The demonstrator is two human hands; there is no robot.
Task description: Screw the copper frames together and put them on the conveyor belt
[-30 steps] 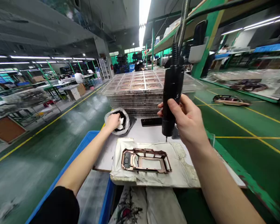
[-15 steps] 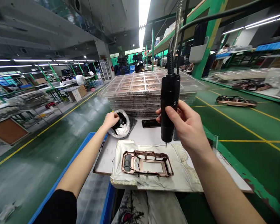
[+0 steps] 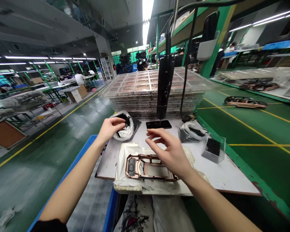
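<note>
My left hand is at the left side of a clear plastic bag of black pieces, its fingers and thumb drawn together in a pinch; what they hold, if anything, I cannot make out. My right hand is empty, fingers apart and bent, over the right part of a copper-coloured toy car body shell. That shell lies open side up on a white cloth-covered pad, partly hidden by my right hand. Above and beyond the hand, a black electric screwdriver hangs bit down from its cable.
A dark phone lies behind the pad. To the right stand another bag of black parts and a clear box with black pieces. Stacked clear trays rise at the back. A blue-edged bin is at lower left.
My right hand has let go of the screwdriver, which now hangs further back, and has come down and left over the car shell. My left hand has shifted slightly left at the bag.
</note>
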